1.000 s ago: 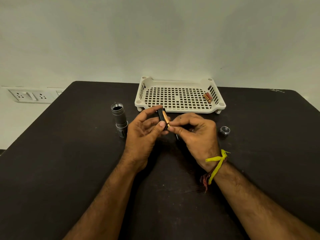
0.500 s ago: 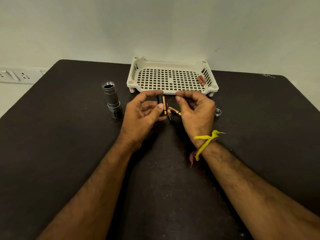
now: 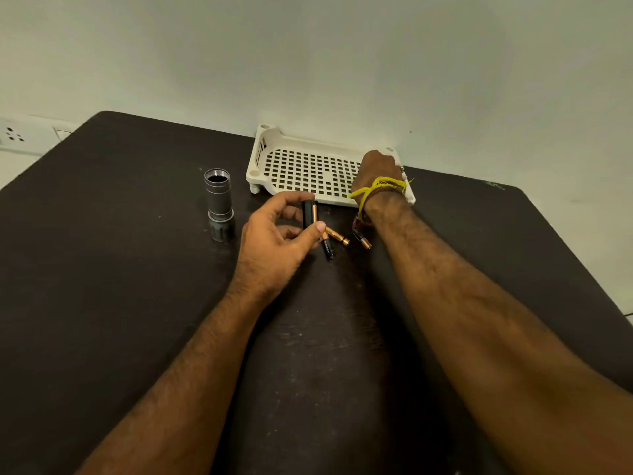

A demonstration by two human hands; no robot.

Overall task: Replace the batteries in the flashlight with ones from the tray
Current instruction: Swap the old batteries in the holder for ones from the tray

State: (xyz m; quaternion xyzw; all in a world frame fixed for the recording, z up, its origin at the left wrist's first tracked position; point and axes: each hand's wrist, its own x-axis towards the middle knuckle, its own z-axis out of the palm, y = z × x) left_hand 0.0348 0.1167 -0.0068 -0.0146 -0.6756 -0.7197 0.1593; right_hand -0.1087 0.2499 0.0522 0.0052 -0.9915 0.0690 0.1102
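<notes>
The grey flashlight body (image 3: 219, 204) stands on its head end, open end up, on the dark table. My left hand (image 3: 277, 241) pinches the black battery holder (image 3: 309, 213) between thumb and forefinger; a copper battery sits in it. Three loose copper-and-black batteries lie just right of that hand: battery one (image 3: 328, 247), battery two (image 3: 338, 236) and battery three (image 3: 363, 239). My right hand (image 3: 378, 168) reaches into the right end of the white perforated tray (image 3: 294, 166). Its fingers are hidden behind the back of the hand, and so is whatever lies there.
The tray sits at the table's far edge against a pale wall. A wall socket (image 3: 13, 135) is at the far left. My right forearm (image 3: 479, 320) crosses the table's right half, with a yellow thread band (image 3: 376, 186) at the wrist.
My right hand left the holder and moved forward into the tray's right end. A third loose battery now lies on the table. My left hand still holds the holder.
</notes>
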